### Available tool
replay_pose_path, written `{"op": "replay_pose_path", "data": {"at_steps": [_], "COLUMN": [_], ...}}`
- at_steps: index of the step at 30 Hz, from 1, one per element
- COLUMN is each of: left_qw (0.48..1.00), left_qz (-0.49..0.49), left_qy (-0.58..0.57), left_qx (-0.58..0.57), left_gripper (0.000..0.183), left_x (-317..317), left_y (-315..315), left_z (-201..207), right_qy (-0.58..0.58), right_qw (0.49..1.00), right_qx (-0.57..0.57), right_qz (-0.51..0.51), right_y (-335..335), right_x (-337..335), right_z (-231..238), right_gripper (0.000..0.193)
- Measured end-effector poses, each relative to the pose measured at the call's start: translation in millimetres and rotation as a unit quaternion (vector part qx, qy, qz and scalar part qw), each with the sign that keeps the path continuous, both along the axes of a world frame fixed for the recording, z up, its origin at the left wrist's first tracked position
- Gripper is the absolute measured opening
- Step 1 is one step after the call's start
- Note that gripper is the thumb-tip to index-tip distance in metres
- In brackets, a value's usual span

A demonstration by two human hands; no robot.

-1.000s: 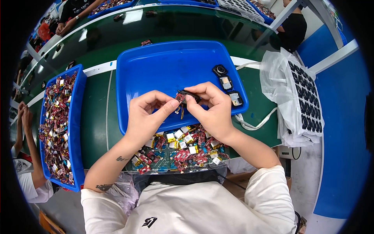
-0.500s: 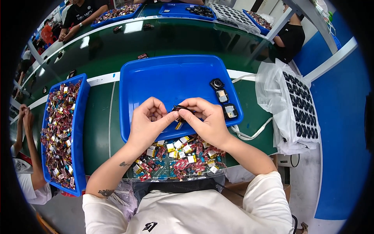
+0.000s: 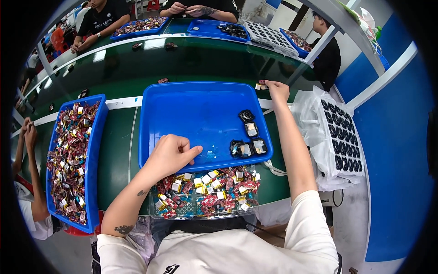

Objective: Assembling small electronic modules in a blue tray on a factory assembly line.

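Note:
My left hand (image 3: 169, 154) rests on the front rim of a large blue tray (image 3: 196, 102), its fingers curled in and the index finger pointing right. My right hand (image 3: 277, 90) is stretched far out past the tray's back right corner. Its fingers come down on small pale pieces (image 3: 260, 86) lying on the green table (image 3: 191, 59). Whether it grips one is hidden. Several small black square parts (image 3: 249, 138) lie at the right side of the blue tray. A clear tray (image 3: 206, 192) of small red and yellow components sits at the table's near edge.
A long blue bin (image 3: 96, 137) of the same red and yellow components stands on the left. On the right, a white plastic bag (image 3: 308, 114) holds a grid tray of black parts (image 3: 343, 137). Other people work along the far side and at the left edge.
Both hands were together over the blue tray, pinching a small black part. They have since separated: the right has reached away to the far right and the left has dropped to the tray's front rim.

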State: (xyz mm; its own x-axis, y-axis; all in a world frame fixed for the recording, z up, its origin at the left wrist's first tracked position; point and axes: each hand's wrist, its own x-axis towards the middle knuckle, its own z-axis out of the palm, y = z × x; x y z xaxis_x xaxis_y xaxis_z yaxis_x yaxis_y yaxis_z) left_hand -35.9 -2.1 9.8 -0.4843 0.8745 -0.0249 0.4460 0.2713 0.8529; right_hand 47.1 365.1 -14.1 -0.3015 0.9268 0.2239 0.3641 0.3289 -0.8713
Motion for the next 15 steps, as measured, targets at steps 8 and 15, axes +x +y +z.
{"op": "replay_pose_path", "data": {"at_steps": [8, 15], "left_qw": [0.999, 0.999], "left_qz": [-0.006, -0.005], "left_qy": [-0.032, -0.038], "left_qx": [0.006, 0.028], "left_gripper": [0.03, 0.021], "left_x": [-2.2, -3.4], "left_y": [5.7, -0.1], "left_z": [-2.7, -6.3], "right_qy": [-0.238, -0.06], "right_qw": [0.947, 0.812], "right_qx": [0.21, 0.286], "right_qz": [-0.044, 0.506], "right_y": [6.8, -175.5], "right_x": [0.4, 55.3], "right_z": [-8.4, 57.8], "right_gripper": [0.039, 0.018]}}
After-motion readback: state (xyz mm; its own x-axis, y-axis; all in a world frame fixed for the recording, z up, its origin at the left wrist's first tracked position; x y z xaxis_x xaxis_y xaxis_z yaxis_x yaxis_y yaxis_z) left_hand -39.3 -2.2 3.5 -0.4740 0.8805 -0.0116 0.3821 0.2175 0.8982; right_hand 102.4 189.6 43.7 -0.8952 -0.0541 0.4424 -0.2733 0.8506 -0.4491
